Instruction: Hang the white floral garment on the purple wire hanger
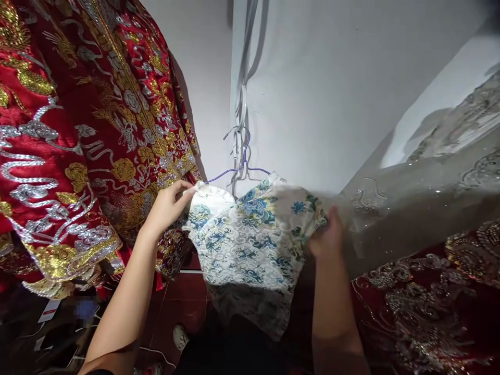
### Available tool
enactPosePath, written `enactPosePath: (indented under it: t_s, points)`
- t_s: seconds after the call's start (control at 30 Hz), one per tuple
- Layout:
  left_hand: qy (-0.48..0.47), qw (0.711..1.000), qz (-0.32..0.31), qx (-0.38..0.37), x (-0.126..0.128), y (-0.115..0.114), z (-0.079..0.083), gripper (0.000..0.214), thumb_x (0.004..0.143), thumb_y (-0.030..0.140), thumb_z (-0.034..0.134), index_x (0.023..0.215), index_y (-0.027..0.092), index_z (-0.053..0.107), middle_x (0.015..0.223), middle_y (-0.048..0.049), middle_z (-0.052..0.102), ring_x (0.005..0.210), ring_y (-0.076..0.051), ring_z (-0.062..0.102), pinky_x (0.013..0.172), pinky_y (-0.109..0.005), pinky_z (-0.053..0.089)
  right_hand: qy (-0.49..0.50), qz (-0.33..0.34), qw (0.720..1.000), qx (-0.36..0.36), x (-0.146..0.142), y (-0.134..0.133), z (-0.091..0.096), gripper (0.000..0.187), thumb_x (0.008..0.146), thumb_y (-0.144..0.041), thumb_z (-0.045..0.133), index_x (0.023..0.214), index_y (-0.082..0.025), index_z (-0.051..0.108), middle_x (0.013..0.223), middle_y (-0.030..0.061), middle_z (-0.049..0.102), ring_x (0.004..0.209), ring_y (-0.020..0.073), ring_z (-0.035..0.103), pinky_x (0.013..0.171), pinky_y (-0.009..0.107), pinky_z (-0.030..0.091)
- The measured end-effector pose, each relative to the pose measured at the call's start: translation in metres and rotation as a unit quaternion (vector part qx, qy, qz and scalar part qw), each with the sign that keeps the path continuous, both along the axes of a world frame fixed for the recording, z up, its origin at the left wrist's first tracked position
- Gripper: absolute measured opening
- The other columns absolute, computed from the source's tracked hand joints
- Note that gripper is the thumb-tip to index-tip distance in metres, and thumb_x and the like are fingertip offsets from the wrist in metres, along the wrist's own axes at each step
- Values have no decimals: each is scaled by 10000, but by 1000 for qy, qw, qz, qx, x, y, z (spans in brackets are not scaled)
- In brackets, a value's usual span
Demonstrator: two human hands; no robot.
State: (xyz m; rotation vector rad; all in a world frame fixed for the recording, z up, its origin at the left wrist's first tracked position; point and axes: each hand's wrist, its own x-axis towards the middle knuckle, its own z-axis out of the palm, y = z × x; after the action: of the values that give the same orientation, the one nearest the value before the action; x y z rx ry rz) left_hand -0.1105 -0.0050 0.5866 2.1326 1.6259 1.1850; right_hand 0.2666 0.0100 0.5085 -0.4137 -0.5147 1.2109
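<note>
We have one top (255,237), mid-view, on one hanger (245,163).
The hanger sits at the top's 12 o'clock, seemingly to bear its weight; at 10, our left hand (169,205) pinches one shoulder (203,194), likely steadying it; at 3, our right hand (328,237) blurs beside one sleeve (314,214), its grip we cannot tell. One red jacket (133,120) hangs past 10.

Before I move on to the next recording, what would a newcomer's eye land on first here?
Probably the red jacket filling the upper left, thick with gold and silver embroidery. Next comes the white and blue floral top at centre, below a purple hanger, with the left fingers pinching one shoulder and the blurred right hand at the other sleeve. Sheer, sparkling fabric stands out at right.
</note>
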Motion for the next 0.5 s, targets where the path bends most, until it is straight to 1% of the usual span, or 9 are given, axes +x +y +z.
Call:
enactPosePath:
  t_s: [0.03,0.07,0.13,0.23,0.33,0.37,0.4,0.43,0.5]
  points:
    - [-2,1000,3,0,-3,2,-1,350,957,450,475,1044,168,663,1000,-65,725,886,-210,653,784,-280,466,-80,-49,995,-45,3,-3,0,259,822,-441,721,862,-185,719,811,100,702,925,280,684,767,354,555]
    - [-4,1000,5,9,-4,6,0,352,962,439,461,993,161,673,952,-57,727,843,-197,644,765,-274,464,-160,-105,978,-82,4,-6,2,310,791,-481,734,831,-175,705,757,90,685,890,282,688,743,356,555]
    - [-13,999,4,46,-1,14,5,336,960,405,462,965,155,686,923,-51,727,839,-190,637,775,-274,468,-255,-209,938,-105,1,-10,8,375,736,-523,758,796,-162,672,720,72,657,812,266,680,705,356,552]
    - [-32,989,12,143,13,24,22,263,941,353,515,995,170,696,1025,-61,719,980,-204,631,895,-314,475,-219,-328,915,-82,-6,-15,24,393,705,-520,768,784,-157,639,769,71,646,774,244,654,697,365,556]
    - [-74,968,18,238,31,16,39,210,937,330,555,992,184,696,1059,-66,695,1050,-206,609,973,-363,460,-159,-404,893,-117,-11,-28,33,367,743,-504,743,856,-168,651,891,110,668,887,289,669,766,422,571]
    - [-97,966,-3,239,38,10,42,210,944,332,554,991,184,694,1043,-66,693,1035,-201,615,966,-368,467,-154,-416,889,-117,-14,-36,32,362,775,-506,716,897,-169,664,950,131,676,948,310,671,810,449,569]
    - [-121,968,-40,216,45,3,43,222,955,340,543,1003,184,694,1031,-66,694,1014,-195,625,948,-369,481,-154,-426,886,-106,-18,-47,28,364,815,-511,676,948,-172,676,1025,147,677,1020,326,664,865,472,558]
    - [-144,971,-90,168,54,-4,43,246,968,354,526,1037,186,692,1032,-68,698,1002,-193,636,930,-369,496,-155,-436,882,-85,-24,-59,22,365,855,-514,627,996,-183,686,1096,152,672,1084,334,649,912,489,544]
    - [-186,962,-196,25,71,-17,39,314,984,395,496,1163,199,665,1072,-78,704,1026,-201,650,923,-378,515,-180,-438,880,-41,-40,-87,6,364,913,-527,535,1063,-239,698,1185,127,660,1161,331,622,954,506,529]
